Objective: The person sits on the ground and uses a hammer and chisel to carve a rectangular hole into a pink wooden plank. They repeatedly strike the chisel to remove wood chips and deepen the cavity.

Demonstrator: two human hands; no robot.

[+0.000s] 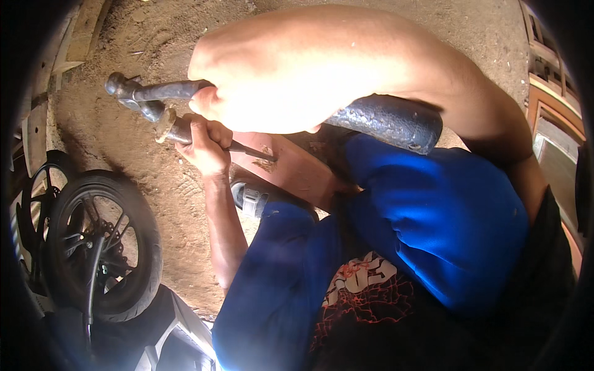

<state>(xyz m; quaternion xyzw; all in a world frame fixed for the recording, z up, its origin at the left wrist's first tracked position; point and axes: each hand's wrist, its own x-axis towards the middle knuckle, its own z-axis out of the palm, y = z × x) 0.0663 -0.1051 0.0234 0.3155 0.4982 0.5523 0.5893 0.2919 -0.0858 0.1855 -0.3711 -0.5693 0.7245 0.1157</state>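
Note:
My right hand is closed on a metal hammer, whose head is just above the end of a chisel. My left hand grips the chisel's handle; its narrow blade reaches a small rough, cut patch on a pinkish wooden board between my legs. My right forearm crosses the upper view, brightly lit, hiding part of the board. Under it is a dark, scuffed cylindrical object, which I cannot identify. My blue-trousered legs flank the board, with a sandal at its left.
Black spoked motorcycle wheels stand at the lower left beside a white-and-black body panel. Wooden slats line the upper left. Wooden frames stand at the far right. The ground is sandy dirt.

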